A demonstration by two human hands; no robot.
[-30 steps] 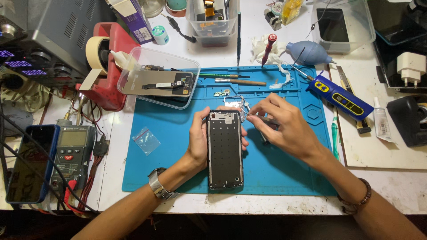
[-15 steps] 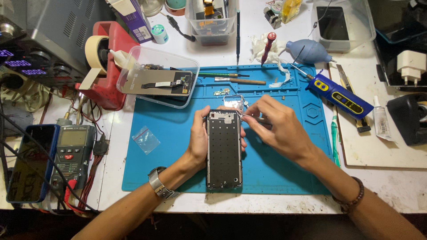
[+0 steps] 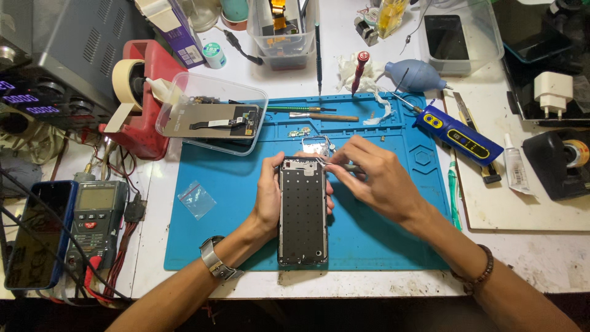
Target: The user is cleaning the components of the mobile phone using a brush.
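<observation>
My left hand [image 3: 268, 200] clamps the opened phone frame [image 3: 302, 211] flat on the blue mat [image 3: 381, 246] so my right hand [image 3: 375, 181], pinching tweezers [image 3: 337, 165], works its top edge steadily.

A grey multimeter [image 3: 95, 215] and a small clear bag [image 3: 196, 200] lie left of the hands. A blue air blower [image 3: 418, 75] sits beyond them, with a clear plastic tray [image 3: 212, 114] beyond and to their left.

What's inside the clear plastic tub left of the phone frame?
In the clear tub: a flat phone panel with a black flex cable on it. Anything beneath the panel is hidden.
</observation>
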